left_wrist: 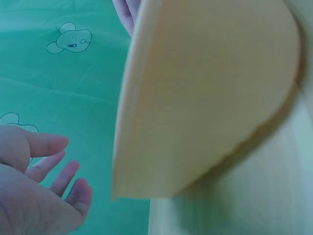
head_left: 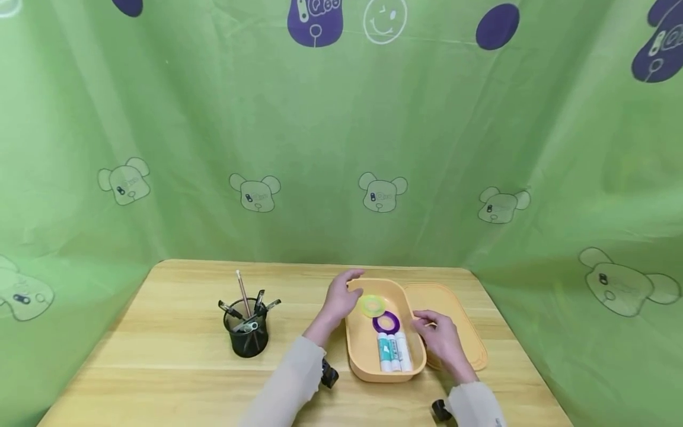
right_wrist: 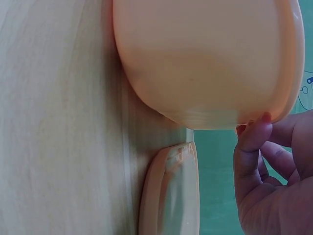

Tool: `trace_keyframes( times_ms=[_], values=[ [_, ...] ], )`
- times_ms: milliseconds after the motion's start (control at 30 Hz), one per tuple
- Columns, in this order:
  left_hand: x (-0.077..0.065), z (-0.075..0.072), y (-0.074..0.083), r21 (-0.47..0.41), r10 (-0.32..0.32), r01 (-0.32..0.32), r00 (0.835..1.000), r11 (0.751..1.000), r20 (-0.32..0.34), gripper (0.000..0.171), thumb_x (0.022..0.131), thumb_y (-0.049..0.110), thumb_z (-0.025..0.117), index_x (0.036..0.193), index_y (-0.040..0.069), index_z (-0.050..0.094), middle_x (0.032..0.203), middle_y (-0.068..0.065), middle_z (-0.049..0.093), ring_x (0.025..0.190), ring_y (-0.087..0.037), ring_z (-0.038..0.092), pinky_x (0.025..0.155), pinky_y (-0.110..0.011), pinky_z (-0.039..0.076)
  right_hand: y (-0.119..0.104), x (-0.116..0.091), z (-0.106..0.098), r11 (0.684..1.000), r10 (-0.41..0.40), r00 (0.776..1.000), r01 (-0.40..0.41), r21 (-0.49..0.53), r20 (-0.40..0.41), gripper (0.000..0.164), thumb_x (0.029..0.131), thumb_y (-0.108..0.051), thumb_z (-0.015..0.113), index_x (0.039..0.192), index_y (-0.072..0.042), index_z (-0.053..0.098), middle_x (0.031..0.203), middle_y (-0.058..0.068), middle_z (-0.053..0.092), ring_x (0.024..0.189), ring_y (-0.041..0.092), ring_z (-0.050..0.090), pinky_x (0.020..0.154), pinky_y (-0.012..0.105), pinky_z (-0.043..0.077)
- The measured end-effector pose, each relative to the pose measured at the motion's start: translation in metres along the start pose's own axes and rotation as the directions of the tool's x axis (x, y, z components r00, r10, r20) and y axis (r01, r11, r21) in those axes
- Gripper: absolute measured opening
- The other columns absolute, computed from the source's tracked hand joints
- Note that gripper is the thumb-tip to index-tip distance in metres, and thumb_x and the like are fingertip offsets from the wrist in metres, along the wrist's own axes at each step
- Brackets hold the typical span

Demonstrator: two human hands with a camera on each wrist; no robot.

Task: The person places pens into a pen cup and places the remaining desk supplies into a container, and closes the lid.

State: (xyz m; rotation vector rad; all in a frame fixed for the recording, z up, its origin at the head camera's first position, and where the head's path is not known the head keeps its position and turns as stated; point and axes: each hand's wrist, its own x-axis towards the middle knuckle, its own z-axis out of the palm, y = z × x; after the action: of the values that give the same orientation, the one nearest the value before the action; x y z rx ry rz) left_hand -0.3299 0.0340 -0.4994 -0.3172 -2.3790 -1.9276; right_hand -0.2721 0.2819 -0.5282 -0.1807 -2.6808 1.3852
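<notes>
A light orange plastic box (head_left: 356, 350) sits lidless on the table, its side wall also filling much of the right wrist view. Inside lie a yellow-green ring (head_left: 373, 306), a purple ring (head_left: 378, 327) and three white-and-teal tubes like glue sticks (head_left: 393, 353). My left hand (head_left: 341, 298) hovers by the box's far left corner, fingers spread and gently bent; the left wrist view shows it apart from the wall. At the right-hand rim, my right hand (head_left: 440, 337) pinches the edge between thumb and fingers, as the right wrist view (right_wrist: 269, 161) shows.
A matching orange lid (head_left: 464, 332) lies flat to the right of the box, partly behind my right hand. To the left stands a black mesh pen cup (head_left: 249, 344) with several pens and a pencil. A green printed curtain (head_left: 320, 136) surrounds the wooden table (head_left: 160, 356).
</notes>
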Motion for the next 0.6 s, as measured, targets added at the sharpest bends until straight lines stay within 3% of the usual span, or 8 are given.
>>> trace_keyframes(
  times_ms=[100,300,467,600],
  values=[
    [-0.005,-0.008,-0.005,0.025,0.008,-0.008,1.000,1.000,-0.006,0.051,0.092,-0.005,0.065,0.140,0.010,0.062,0.142,-0.016,0.059,0.136,-0.038,0.050,0.113,-0.054,0.047,-0.001,0.001,0.000,1.000,0.007,1.000,-0.007,0.004,0.007,0.033,0.099,-0.014,0.068,0.128,0.001,0.069,0.105,0.014,0.069,0.083,0.016,0.060,0.063,0.022,0.054],
    [-0.018,-0.020,-0.015,0.048,-0.065,0.064,0.998,0.997,0.019,0.057,0.091,-0.002,0.070,0.145,0.004,0.054,0.142,-0.021,0.052,0.123,-0.036,0.054,0.095,-0.043,0.058,-0.002,-0.001,0.000,1.000,0.013,1.000,-0.013,0.003,0.012,0.033,0.099,-0.014,0.068,0.129,0.001,0.069,0.105,0.014,0.069,0.083,0.016,0.060,0.064,0.022,0.053],
    [-0.030,-0.023,-0.021,0.024,-0.150,0.149,0.985,0.989,0.083,0.062,0.094,0.003,0.070,0.150,-0.003,0.043,0.134,-0.025,0.055,0.094,-0.028,0.066,0.078,-0.037,0.061,-0.002,-0.002,-0.001,1.000,-0.001,1.000,0.001,0.001,0.009,0.033,0.099,-0.014,0.069,0.128,0.002,0.069,0.105,0.014,0.069,0.082,0.016,0.059,0.062,0.021,0.052],
    [-0.037,-0.023,-0.029,-0.010,-0.188,0.191,0.974,0.982,0.125,0.060,0.097,0.005,0.069,0.148,-0.006,0.041,0.111,-0.019,0.063,0.066,-0.020,0.067,0.065,-0.038,0.063,-0.002,-0.002,-0.001,1.000,-0.009,1.000,0.009,-0.007,0.003,0.032,0.099,-0.013,0.068,0.127,0.002,0.069,0.104,0.014,0.069,0.081,0.015,0.059,0.062,0.021,0.052]
  ],
)
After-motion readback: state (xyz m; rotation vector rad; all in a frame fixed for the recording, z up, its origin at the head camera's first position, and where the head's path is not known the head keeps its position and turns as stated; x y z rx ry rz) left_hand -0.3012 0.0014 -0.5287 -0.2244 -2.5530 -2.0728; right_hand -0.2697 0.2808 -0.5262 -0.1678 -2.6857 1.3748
